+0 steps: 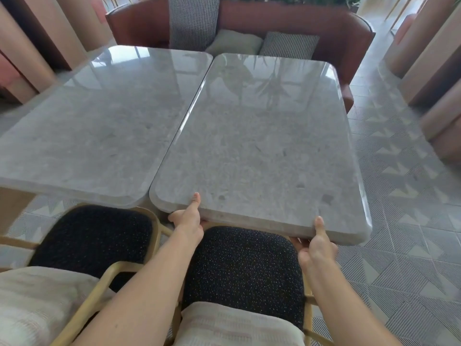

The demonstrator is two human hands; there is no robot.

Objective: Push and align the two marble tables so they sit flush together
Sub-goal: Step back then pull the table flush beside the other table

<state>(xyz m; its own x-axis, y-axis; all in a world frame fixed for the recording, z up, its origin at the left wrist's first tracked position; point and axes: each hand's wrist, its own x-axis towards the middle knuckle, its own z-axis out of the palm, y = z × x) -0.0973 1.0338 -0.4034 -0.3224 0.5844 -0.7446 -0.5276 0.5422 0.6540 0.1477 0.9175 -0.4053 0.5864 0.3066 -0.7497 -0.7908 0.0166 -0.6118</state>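
Two grey marble tables with rounded corners stand side by side. The left table [99, 126] and the right table [262, 146] meet along a dark seam that runs from near to far. The right table's near edge sits closer to me than the left one's, and its far edge also lies nearer. My left hand [188, 217] grips the right table's near edge close to the seam, thumb on top, fingers underneath. At the same edge's right end my right hand [318, 245] holds on the same way.
Two chairs with dark speckled seats and gold frames stand under the near edges, the left chair [92, 236] and the right chair [244, 265]. A brown sofa [287, 23] with cushions lies beyond the tables. Patterned tile floor [399, 196] stretches to the right.
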